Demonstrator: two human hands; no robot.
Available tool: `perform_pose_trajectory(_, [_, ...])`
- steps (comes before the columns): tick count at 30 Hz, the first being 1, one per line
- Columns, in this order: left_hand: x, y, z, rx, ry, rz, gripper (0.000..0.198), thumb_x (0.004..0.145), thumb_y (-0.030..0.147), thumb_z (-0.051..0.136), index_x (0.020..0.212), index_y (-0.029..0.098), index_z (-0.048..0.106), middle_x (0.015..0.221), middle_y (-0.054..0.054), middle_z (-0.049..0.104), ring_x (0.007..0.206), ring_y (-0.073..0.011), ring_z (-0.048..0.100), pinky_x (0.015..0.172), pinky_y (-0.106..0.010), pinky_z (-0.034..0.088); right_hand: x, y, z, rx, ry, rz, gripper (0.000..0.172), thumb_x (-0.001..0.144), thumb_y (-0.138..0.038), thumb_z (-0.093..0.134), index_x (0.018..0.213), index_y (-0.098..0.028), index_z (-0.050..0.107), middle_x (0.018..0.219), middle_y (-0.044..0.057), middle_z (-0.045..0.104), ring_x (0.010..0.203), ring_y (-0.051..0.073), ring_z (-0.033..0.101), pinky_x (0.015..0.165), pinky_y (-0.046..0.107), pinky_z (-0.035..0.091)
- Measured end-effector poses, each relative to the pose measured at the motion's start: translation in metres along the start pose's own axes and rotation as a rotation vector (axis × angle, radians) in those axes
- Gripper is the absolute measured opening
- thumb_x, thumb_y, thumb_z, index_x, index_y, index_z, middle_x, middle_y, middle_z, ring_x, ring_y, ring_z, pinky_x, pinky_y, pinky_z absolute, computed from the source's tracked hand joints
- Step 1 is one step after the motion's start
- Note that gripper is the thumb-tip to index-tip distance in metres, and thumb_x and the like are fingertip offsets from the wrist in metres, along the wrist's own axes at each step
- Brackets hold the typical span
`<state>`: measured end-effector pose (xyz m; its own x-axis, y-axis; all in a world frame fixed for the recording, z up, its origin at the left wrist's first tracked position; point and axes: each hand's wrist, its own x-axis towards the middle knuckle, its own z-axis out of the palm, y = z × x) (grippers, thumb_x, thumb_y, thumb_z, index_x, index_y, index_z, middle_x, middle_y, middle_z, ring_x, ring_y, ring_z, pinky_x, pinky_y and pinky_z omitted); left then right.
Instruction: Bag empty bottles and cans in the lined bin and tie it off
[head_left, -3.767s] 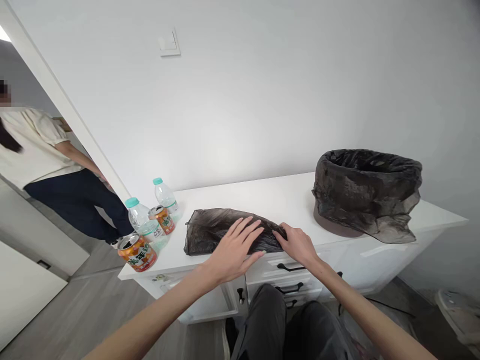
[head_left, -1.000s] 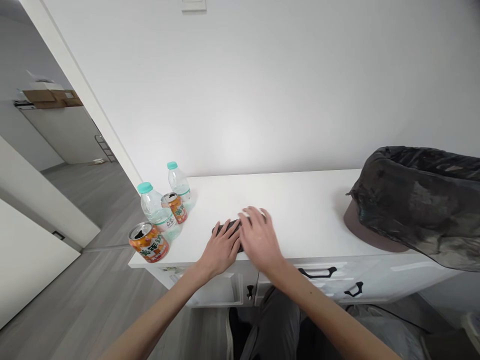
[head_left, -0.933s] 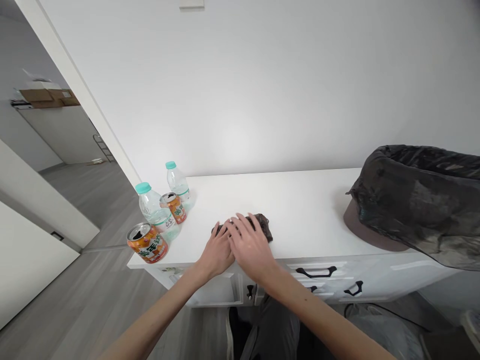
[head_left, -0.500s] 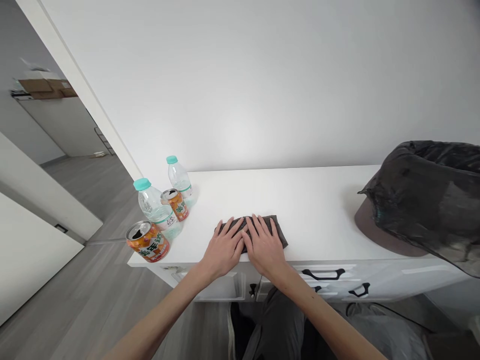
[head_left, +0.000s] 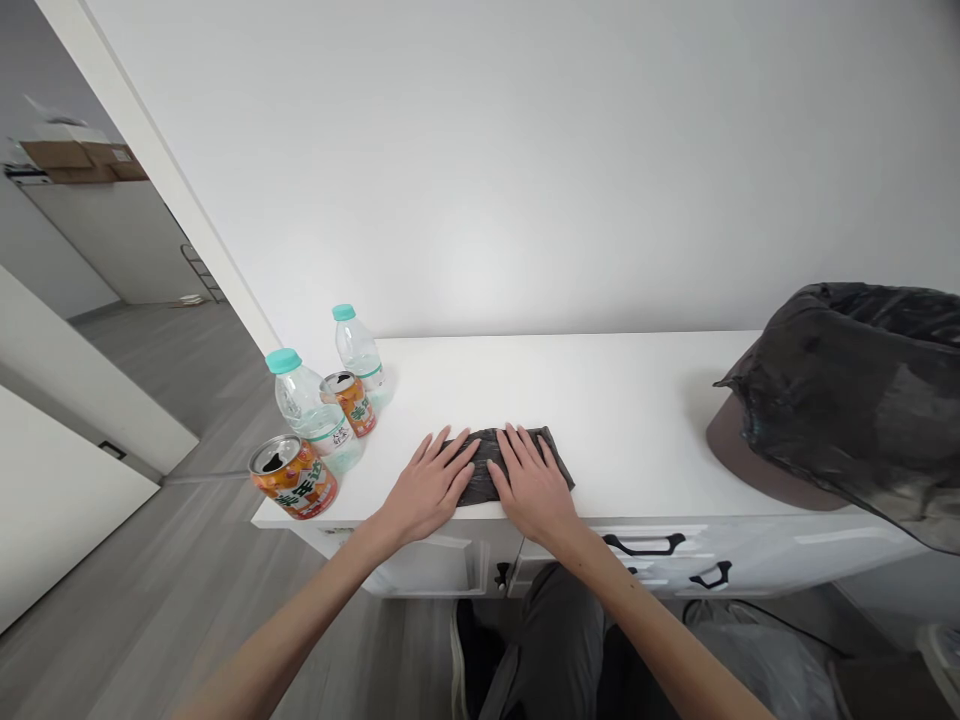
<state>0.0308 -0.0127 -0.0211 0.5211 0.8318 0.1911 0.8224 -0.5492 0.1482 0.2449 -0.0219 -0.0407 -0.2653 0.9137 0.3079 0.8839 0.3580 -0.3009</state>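
Observation:
A folded black plastic bag (head_left: 484,478) lies flat on the white cabinet top (head_left: 600,400), close to its front edge. My left hand (head_left: 429,487) rests on the bag's left end, fingers stretched out and spread. On the right part of the bag, my right hand (head_left: 534,490) lies palm down with its fingers apart. A strip of bag shows between the two hands; the rest of it is partly hidden under them.
At the left end stand two orange drink cans (head_left: 292,477) and two clear bottles (head_left: 309,405) with turquoise caps. A bin (head_left: 739,450) lined with a black bag (head_left: 847,390) stands at the right. Drawer handles (head_left: 645,545) stick out in front.
My left hand has slid left, away from my right hand, uncovering the middle of the bag. My right hand stays nearly in place. The view has shifted slightly.

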Motion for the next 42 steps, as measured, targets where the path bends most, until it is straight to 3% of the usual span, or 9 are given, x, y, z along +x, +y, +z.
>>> perform_pose_trajectory(4, [-0.002, -0.001, -0.004, -0.101, 0.054, -0.105, 0.057, 0.116, 0.045, 0.025, 0.167, 0.023, 0.039, 0.179, -0.005, 0.026, 0.167, -0.0249, 0.016, 0.136, -0.053, 0.021, -0.007, -0.017, 0.007, -0.018, 0.052, 0.036, 0.065, 0.113, -0.048, 0.031, 0.168, -0.014, 0.039, 0.178, 0.015, 0.021, 0.166, 0.036, 0.018, 0.132, 0.06, 0.019])
perform_pose_trajectory(9, [-0.004, 0.002, -0.009, -0.27, 0.168, -0.212, 0.06, 0.115, 0.049, 0.022, 0.164, 0.021, 0.042, 0.177, -0.005, 0.03, 0.167, -0.0229, 0.018, 0.137, -0.051, 0.023, -0.026, -0.058, -0.001, 0.008, -0.002, -0.018, 0.067, 0.112, -0.058, 0.027, 0.167, -0.024, 0.042, 0.177, 0.013, 0.026, 0.165, 0.041, 0.018, 0.128, 0.072, 0.012])
perform_pose_trajectory(12, [-0.004, 0.002, -0.011, -0.332, 0.195, -0.27, 0.062, 0.115, 0.051, 0.021, 0.162, 0.021, 0.046, 0.175, -0.005, 0.035, 0.166, -0.0224, 0.022, 0.137, -0.05, 0.023, -0.019, -0.055, -0.013, 0.0, -0.052, 0.008, 0.067, 0.112, -0.058, 0.022, 0.164, -0.025, 0.048, 0.176, 0.013, 0.031, 0.164, 0.041, 0.021, 0.128, 0.073, 0.011])
perform_pose_trajectory(15, [-0.003, 0.002, -0.011, -0.335, 0.186, -0.288, 0.063, 0.114, 0.053, 0.022, 0.16, 0.019, 0.048, 0.173, -0.006, 0.039, 0.165, -0.0226, 0.024, 0.137, -0.049, 0.022, 0.004, -0.024, -0.023, -0.034, -0.112, 0.034, 0.067, 0.111, -0.058, 0.024, 0.164, -0.026, 0.048, 0.175, 0.01, 0.034, 0.165, 0.039, 0.019, 0.129, 0.072, 0.01])
perform_pose_trajectory(21, [-0.002, 0.005, -0.015, -0.276, 0.152, -0.291, 0.061, 0.114, 0.053, 0.024, 0.155, 0.02, 0.053, 0.17, -0.007, 0.045, 0.164, -0.0239, 0.03, 0.135, -0.051, 0.028, 0.054, 0.077, -0.035, -0.108, -0.204, 0.157, 0.073, 0.11, -0.061, 0.015, 0.17, -0.025, 0.035, 0.178, 0.008, 0.026, 0.166, 0.037, 0.016, 0.13, 0.07, 0.012])
perform_pose_trajectory(30, [0.0, 0.009, -0.011, -0.139, 0.109, -0.251, 0.057, 0.114, 0.05, 0.024, 0.152, 0.018, 0.053, 0.169, -0.011, 0.045, 0.163, -0.0261, 0.031, 0.135, -0.056, 0.025, 0.086, 0.221, -0.041, -0.157, -0.078, 0.277, 0.067, 0.11, -0.052, 0.014, 0.163, -0.027, 0.047, 0.173, 0.008, 0.039, 0.161, 0.034, 0.031, 0.128, 0.069, 0.026])
perform_pose_trajectory(34, [0.001, 0.011, -0.012, -0.082, 0.1, -0.23, 0.054, 0.114, 0.048, 0.025, 0.151, 0.019, 0.053, 0.169, -0.011, 0.045, 0.163, -0.0271, 0.031, 0.134, -0.057, 0.027, 0.095, 0.258, -0.04, -0.08, 0.023, 0.32, 0.064, 0.11, -0.05, 0.018, 0.152, -0.019, 0.056, 0.167, 0.014, 0.048, 0.158, 0.034, 0.037, 0.128, 0.066, 0.028])
perform_pose_trajectory(38, [0.001, 0.014, -0.013, -0.047, 0.101, -0.227, 0.051, 0.114, 0.046, 0.029, 0.151, 0.019, 0.052, 0.169, -0.013, 0.045, 0.163, -0.0276, 0.031, 0.134, -0.057, 0.029, 0.1, 0.284, -0.034, -0.022, 0.087, 0.356, 0.064, 0.107, -0.057, 0.029, 0.147, -0.014, 0.054, 0.158, 0.02, 0.056, 0.15, 0.035, 0.048, 0.129, 0.065, 0.026])
perform_pose_trajectory(42, [0.001, 0.016, -0.013, -0.028, 0.084, -0.233, 0.053, 0.114, 0.046, 0.028, 0.152, 0.017, 0.051, 0.17, -0.013, 0.044, 0.163, -0.0286, 0.03, 0.134, -0.057, 0.029, 0.098, 0.299, -0.025, -0.079, 0.061, 0.277, 0.062, 0.106, -0.056, 0.033, 0.151, -0.017, 0.048, 0.164, 0.017, 0.05, 0.16, 0.038, 0.033, 0.129, 0.07, 0.018])
